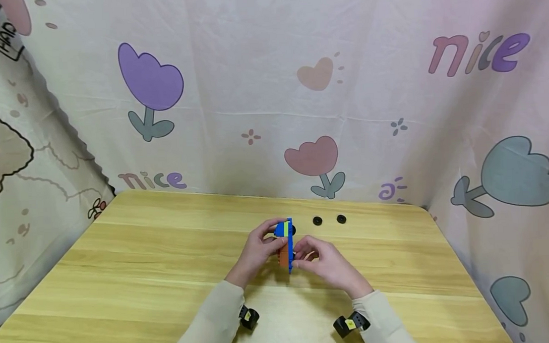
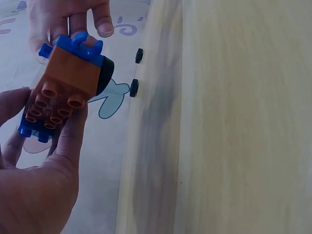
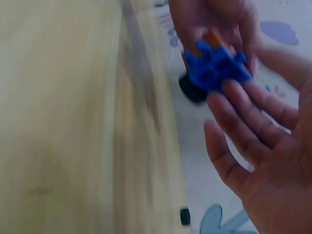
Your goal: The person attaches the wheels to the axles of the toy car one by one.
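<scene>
A block toy (image 1: pixel 289 245) of blue and orange is held up over the middle of the table (image 1: pixel 146 256), tipped onto its side. Its long axis runs roughly from the table's near edge toward its far edge, the orange block at the near end and the raised blue block toward the far one. The studs point to the table's left side, the blue underside to its right. A mounted wheel (image 2: pixel 106 76), black, shows on that underside. The left hand (image 1: pixel 259 250) grips the toy from the table's left, thumb and fingers curled round it. The right hand (image 1: pixel 320 260), on the table's right side, has its fingers fairly straight and spread, tips at the underside; whether they pinch anything small I cannot tell. Two loose wheels (image 1: pixel 317 221) lie near the table's far edge
</scene>
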Available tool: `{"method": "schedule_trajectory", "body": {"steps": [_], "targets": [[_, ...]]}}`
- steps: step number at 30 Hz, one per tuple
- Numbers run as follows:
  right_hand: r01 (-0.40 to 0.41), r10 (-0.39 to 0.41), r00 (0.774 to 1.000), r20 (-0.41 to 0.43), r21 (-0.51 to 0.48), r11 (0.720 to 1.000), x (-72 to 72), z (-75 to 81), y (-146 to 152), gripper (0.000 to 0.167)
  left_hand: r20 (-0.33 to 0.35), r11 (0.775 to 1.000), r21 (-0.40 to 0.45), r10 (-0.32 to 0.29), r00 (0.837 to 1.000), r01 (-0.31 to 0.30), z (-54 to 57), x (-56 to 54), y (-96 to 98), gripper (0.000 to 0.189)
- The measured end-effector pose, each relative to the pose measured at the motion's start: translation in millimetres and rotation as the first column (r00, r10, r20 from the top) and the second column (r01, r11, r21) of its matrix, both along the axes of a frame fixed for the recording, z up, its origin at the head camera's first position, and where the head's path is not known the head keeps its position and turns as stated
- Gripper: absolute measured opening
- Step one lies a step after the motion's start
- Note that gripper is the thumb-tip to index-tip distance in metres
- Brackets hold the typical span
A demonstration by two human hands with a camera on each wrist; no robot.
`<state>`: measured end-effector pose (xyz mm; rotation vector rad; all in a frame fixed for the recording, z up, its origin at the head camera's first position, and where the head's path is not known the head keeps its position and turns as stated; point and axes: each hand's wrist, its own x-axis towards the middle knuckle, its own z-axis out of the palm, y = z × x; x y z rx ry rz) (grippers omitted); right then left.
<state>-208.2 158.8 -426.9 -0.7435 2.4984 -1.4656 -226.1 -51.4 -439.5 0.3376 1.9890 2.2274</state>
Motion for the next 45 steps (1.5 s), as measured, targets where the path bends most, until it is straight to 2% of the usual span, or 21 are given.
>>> {"method": "schedule_trajectory", "body": {"steps": [4, 8, 13, 17, 23, 29, 36, 45], "targets": [[0.004, -0.004, 1.000, -0.011, 0.047, 0.999, -7.1, 0.1, 15.1, 0.028, 0.005, 1.000, -0.012, -0.006, 1.000, 0.006, -0.3, 1.6, -1.0, 0.045], [0.118, -0.115, 0.993, -0.028, 0.118, 0.986, -19.5, -2.9, 30.3, 0.021, 0.006, 1.000, -0.020, -0.007, 1.000, 0.007, -1.6, 1.5, -1.8, 0.045], [0.279, -0.256, 0.958, -0.126, 0.219, 0.935, -37.8, -5.0, 42.7, 0.017, 0.007, 1.000, -0.023, -0.012, 1.000, 0.013, -1.1, 1.5, -2.5, 0.044], [0.346, -0.294, 0.933, -0.209, 0.285, 0.894, -49.4, -3.2, 52.5, 0.025, 0.003, 0.999, -0.031, -0.029, 1.000, 0.029, -0.9, 1.2, -2.8, 0.044], [0.366, -0.290, 0.921, -0.260, 0.330, 0.870, -68.9, -3.6, 76.2, 0.041, -0.003, 0.998, -0.042, -0.046, 0.999, 0.046, -1.9, 0.7, -2.7, 0.044], [0.347, -0.275, 0.934, -0.228, 0.399, 0.849, -88.6, -9.2, 93.3, 0.054, -0.001, 0.998, -0.052, -0.045, 0.999, 0.045, -1.1, 1.3, -2.3, 0.043], [0.344, -0.285, 0.938, -0.196, 0.430, 0.835, -102.9, -15.1, 93.0, 0.051, 0.016, 0.996, -0.076, -0.044, 0.999, 0.045, -3.2, -1.0, 0.9, 0.043], [0.358, -0.295, 0.933, -0.207, 0.426, 0.831, -110.9, -24.7, 91.4, 0.047, 0.029, 0.997, -0.069, -0.042, 0.999, 0.044, -2.1, 0.5, 1.6, 0.043]]}}
